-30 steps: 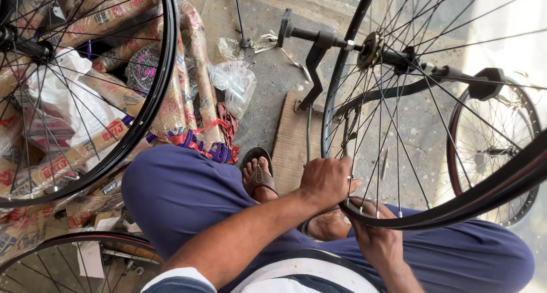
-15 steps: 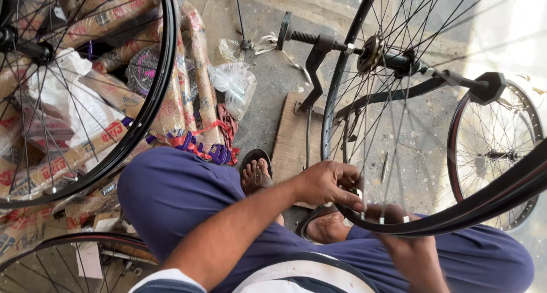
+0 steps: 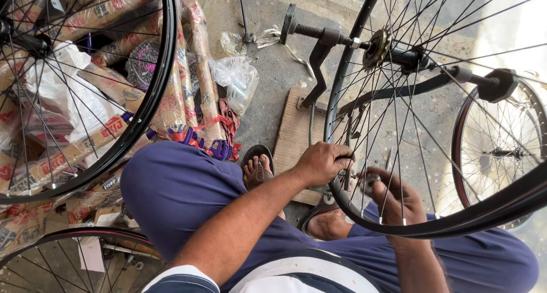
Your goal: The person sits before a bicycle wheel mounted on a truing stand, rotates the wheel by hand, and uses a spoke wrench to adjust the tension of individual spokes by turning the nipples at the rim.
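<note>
Wheel (image 3: 364, 99), black-rimmed and thin-spoked, stood upright on a stand (image 3: 316, 59) in front of the seated person, its axle held across the stand's arm and a small sprocket (image 3: 377, 47) showing at the hub. The left hand (image 3: 323, 163) was closed around the lowest part of the rim (image 3: 336, 197), fingers curled over the edge beside a spoke. The right hand (image 3: 393, 197) sat just beside it on the inner side of the rim, fingers bent and pinched on what was probably a small spoke tool or a nipple; the spokes crossed in front, so exactly what it gripped could not be told. The stand was fixed to a wooden board (image 3: 293, 136) lying on the concrete floor (image 3: 268, 76). The person's knees, in blue trousers (image 3: 182, 190), framed the wheel's bottom, and a sandalled foot (image 3: 256, 166) rested at the board's near edge. A second wheel (image 3: 85, 88) leaned at the left over a heap of long parcels wrapped in brown paper (image 3: 194, 70), with a clear plastic bag (image 3: 236, 79) just beside them. A third wheel (image 3: 496, 150) with a reddish rim stood behind the stand at the right.
</note>
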